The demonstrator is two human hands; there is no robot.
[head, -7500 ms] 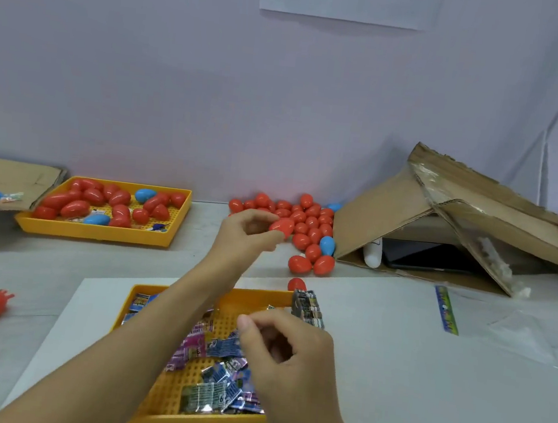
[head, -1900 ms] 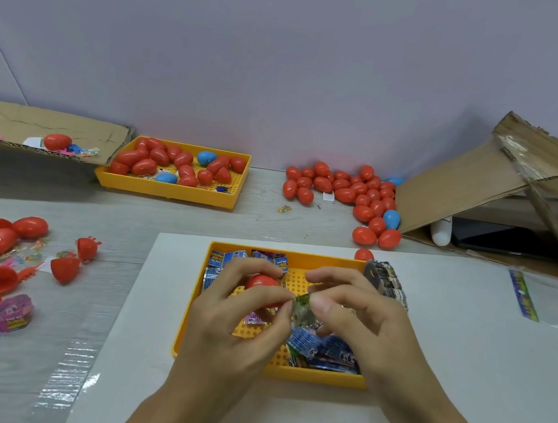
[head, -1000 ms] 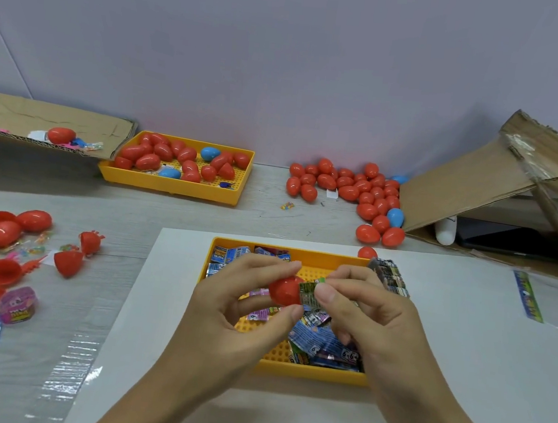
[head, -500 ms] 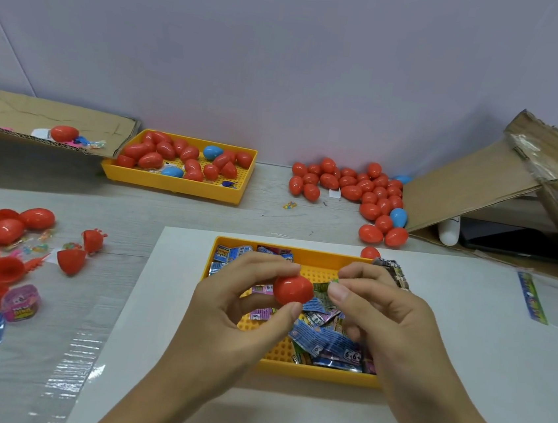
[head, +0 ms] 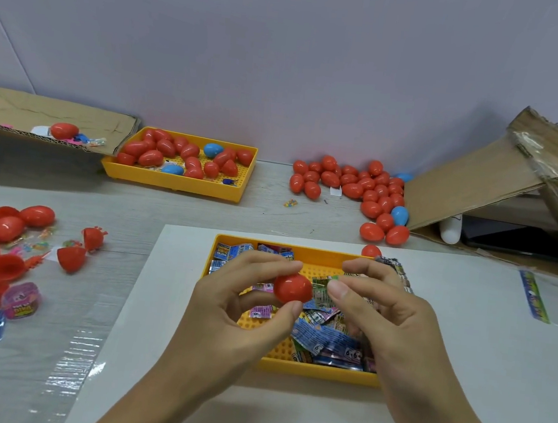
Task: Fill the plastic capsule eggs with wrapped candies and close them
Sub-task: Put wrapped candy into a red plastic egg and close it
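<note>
Red capsule egg (head: 292, 287) pinched by left hand (head: 236, 313); green wrapped candy (head: 324, 284) at 3 o'clock, pinched by right hand (head: 384, 312); tuck wrapper fully before closing.

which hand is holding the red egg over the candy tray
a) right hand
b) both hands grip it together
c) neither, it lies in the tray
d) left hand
d) the left hand pinches the red egg between fingers and thumb above the candy tray, while the right hand beside it pinches a green wrapped candy at the egg's side.
</note>
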